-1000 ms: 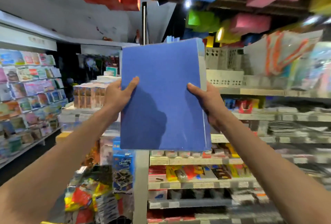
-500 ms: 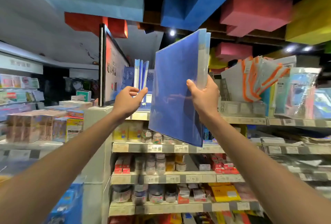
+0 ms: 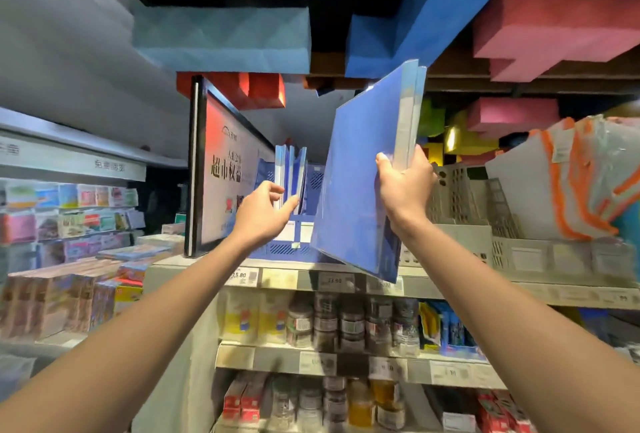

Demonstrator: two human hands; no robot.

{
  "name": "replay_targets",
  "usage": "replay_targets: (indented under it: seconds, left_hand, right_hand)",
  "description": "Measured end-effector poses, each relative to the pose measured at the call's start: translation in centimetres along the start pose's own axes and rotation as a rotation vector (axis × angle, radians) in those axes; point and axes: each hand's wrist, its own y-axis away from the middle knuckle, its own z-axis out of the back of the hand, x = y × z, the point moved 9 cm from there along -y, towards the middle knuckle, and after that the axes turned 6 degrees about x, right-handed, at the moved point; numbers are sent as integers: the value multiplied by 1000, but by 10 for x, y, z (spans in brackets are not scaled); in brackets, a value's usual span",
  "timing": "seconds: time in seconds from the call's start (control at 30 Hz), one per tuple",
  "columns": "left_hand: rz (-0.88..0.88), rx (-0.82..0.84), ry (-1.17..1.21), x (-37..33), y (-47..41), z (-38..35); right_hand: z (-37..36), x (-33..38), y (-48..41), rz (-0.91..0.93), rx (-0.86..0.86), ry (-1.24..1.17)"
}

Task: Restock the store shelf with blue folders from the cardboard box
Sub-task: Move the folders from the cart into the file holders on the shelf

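Two hands show: the left hand [image 3: 261,216] in front of the blue rack [image 3: 277,249], the right hand [image 3: 403,186] just right of it. There is one rack, with one framed sign [image 3: 225,173] to its left. One bundle of blue folders [image 3: 360,173] is held right of the rack. Three or four more folders [image 3: 291,173] stand inside it, too blurred to count surely. Two pale baskets [image 3: 460,197] sit to its right. Two price rails [image 3: 346,282] run below it.
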Motion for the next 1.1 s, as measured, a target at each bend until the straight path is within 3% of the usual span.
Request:
replay_targets:
  seconds: [0.6, 0.83, 1.1]
  left_hand:
    - [-196, -10, -174, 95, -196, -86]
    - [-204, -65, -46, 118, -209, -106]
    - [-279, -134, -118, 126, -215, -105]
  right_hand:
    - [-174, -68, -120, 85, -58, -56]
    - [-231, -100, -139, -12, -10, -138]
    - [-285, -125, -148, -33, 61, -123]
